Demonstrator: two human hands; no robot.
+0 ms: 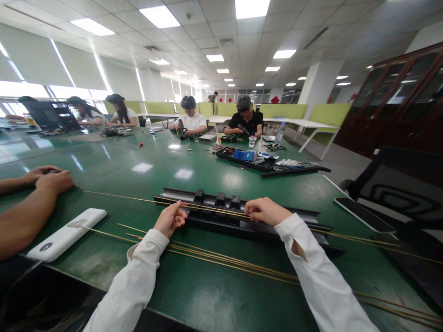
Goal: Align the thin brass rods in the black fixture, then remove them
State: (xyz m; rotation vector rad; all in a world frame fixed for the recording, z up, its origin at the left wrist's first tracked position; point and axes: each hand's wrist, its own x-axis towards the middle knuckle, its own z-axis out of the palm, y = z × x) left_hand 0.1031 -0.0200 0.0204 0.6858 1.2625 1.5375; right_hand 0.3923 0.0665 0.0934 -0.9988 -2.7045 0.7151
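Note:
My left hand [170, 218] is closed in a pinch on thin brass rods [214, 210] that run sideways over a long black rail [221, 228]. To the right, my right hand [268, 210] has its fingers closed round the same rods. Three dark blocks [220, 199] stand up from the rail between my hands. The rods reach past both hands, one far to the left and others to the lower right. Under my forearms, several more brass rods [235, 264] lie on the green table. My fingertips partly hide where the rods are gripped.
A co-worker's hands [51, 179] rest at the left, near a white power bank [67, 234]. A phone [363, 215] lies at the right table edge. Farther back are a black tray [245, 161] of parts, a water bottle [280, 132] and several people working.

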